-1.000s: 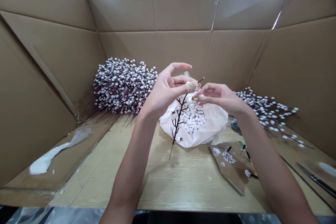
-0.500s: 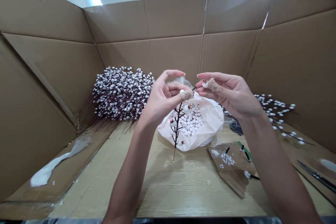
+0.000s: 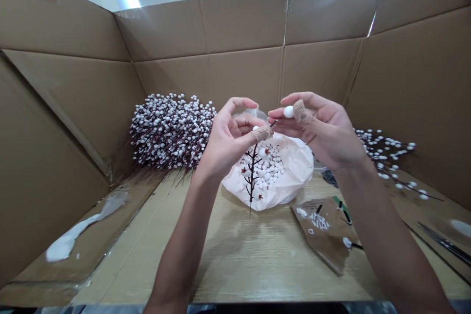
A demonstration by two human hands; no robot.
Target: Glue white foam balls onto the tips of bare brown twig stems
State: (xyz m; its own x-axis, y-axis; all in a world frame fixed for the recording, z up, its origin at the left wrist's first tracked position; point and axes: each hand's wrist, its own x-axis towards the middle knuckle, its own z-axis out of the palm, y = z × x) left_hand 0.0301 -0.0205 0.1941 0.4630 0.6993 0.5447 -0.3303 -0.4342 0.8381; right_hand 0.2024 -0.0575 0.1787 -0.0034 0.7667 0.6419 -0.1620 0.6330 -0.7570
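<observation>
My left hand [image 3: 235, 132] pinches a dark artificial berry stem [image 3: 252, 171] between thumb and fingers. White berries with small red star tips sit along the part that hangs below the hand. The stem's tip pokes out past my left thumb toward the other hand. My right hand [image 3: 320, 125] holds one white berry [image 3: 289, 112] between thumb and forefinger, just right of that tip and apart from it. Both thumbs are wrapped in tan tape. Behind and below the hands lies a white plastic bag [image 3: 294, 167] full of loose white berries.
A thick pile of finished berry stems [image 3: 169, 132] leans at the back left. More stems [image 3: 397, 157] lie at the right. A cardboard piece [image 3: 324, 240] with white glue smears, scissors [image 3: 445, 243] and a white glue-like bag [image 3: 69, 240] rest around; cardboard walls [image 3: 243, 71] enclose the table.
My right hand has tilted and risen slightly, turning the berry so its red tip no longer shows. The stem's lower end has swung slightly right and up.
</observation>
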